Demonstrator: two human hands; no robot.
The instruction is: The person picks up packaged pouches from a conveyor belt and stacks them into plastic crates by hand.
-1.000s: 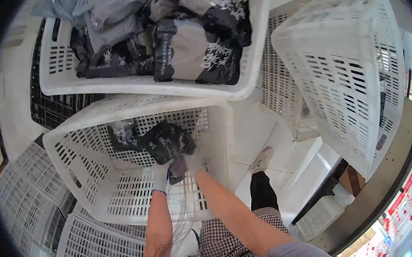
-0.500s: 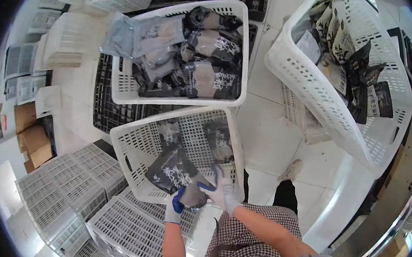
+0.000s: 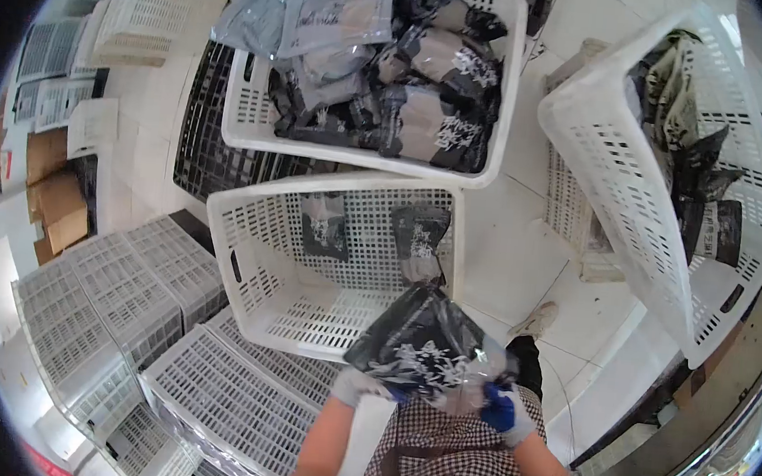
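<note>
A black plastic packet [image 3: 425, 351] with white lettering and a clear part is stretched between my hands, over the near right corner of a white plastic crate [image 3: 255, 327]. My left hand [image 3: 362, 388], in a white and blue glove, is closed on the packet's lower left edge. On the lower right edge, my right hand [image 3: 507, 412] is closed in a matching glove. Two similar packets show inside the crate: a left packet [image 3: 324, 224] and a right packet [image 3: 419, 241], both against the far side.
Beyond stands a white crate [image 3: 360, 165] filled with packets, a grey bag [image 3: 254, 14] on its left rim. On the right, a tilted white crate [image 3: 620, 195] holds more packets. Stacked grey crates [image 3: 231, 397] stand at the lower left. A foot [image 3: 533, 320] is on the tiled floor.
The packet has come up out of the near crate and moved right, toward my body. My hands have moved apart to its two sides. The view has shifted slightly.
</note>
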